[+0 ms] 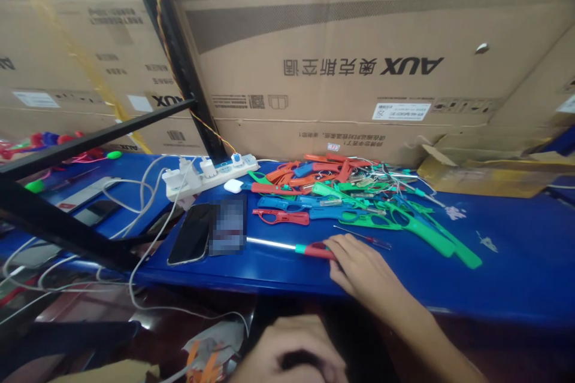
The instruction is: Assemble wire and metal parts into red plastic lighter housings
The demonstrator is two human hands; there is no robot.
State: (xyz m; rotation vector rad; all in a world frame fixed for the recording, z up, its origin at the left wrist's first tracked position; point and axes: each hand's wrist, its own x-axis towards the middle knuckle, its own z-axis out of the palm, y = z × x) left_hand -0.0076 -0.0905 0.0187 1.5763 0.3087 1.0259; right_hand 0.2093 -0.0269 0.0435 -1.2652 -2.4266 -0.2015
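Observation:
My right hand (pixel 359 263) has its fingers closed round the red handle of a long-necked lighter (pixel 314 249). The lighter lies low over the blue table, its silver tube pointing left toward a flat rectangular item (pixel 227 227) that is pixelated. At the bottom edge is my left hand (pixel 291 347), blurred and curled, and whatever it may hold is hidden. Behind the right hand lies a thin screwdriver (pixel 366 238) with a clear reddish handle. Beyond it is a pile of red, blue and green lighter handle parts (pixel 327 206), with green handles (pixel 426 233) at its right.
A black phone (pixel 192 233) lies left of the pixelated item. Behind it is a white power strip (pixel 211 176) with chargers and trailing cables. A black metal post (pixel 179 54) rises at left. Cardboard boxes (pixel 341 24) stand behind, and an open carton (pixel 485 170) sits at right.

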